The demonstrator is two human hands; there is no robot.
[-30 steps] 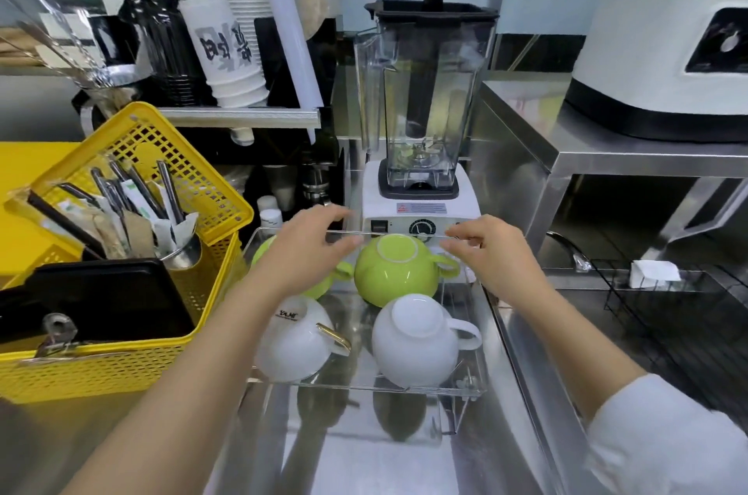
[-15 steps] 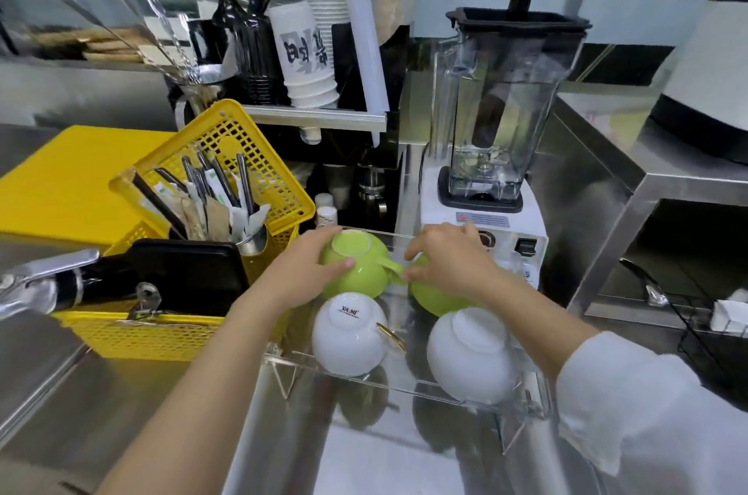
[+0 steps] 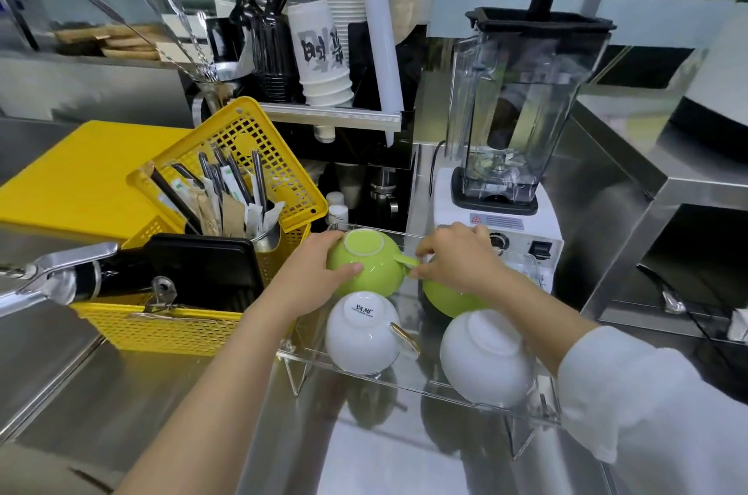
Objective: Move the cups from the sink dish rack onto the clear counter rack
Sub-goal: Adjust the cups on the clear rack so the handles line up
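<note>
- The steel tabletop (image 3: 170, 393) is seen running from 7 o'clock up to 1 o'clock, and it looks smooth enough for a slid load to skate on it.
- A blender (image 3: 514, 122) is stood at 1 o'clock, just behind the far rim of the clear rack (image 3: 477, 393); a knock from the right arm on withdrawal is judged the likeliest bump.
- A yellow basket (image 3: 170, 328) of cutlery is set at 9 o'clock, just beside the rack's left end.
- Four cups are found upside down on the rack: two white cups at 6 o'clock, the left one (image 3: 362, 332) and the right one (image 3: 485, 361), and two green ones behind them.
- The left green cup (image 3: 364, 263) is cupped by the left hand (image 3: 311, 276), its grip curled round the bowl.
- The right green cup (image 3: 449, 302) is largely covered by the right hand (image 3: 457, 263), whose grip is pinched on or near the left cup's handle; exact contact cannot be told.
- The two green cups are almost touching, so a chip is judged possible if either is nudged, and a tilted cup could roll off the rack.
</note>
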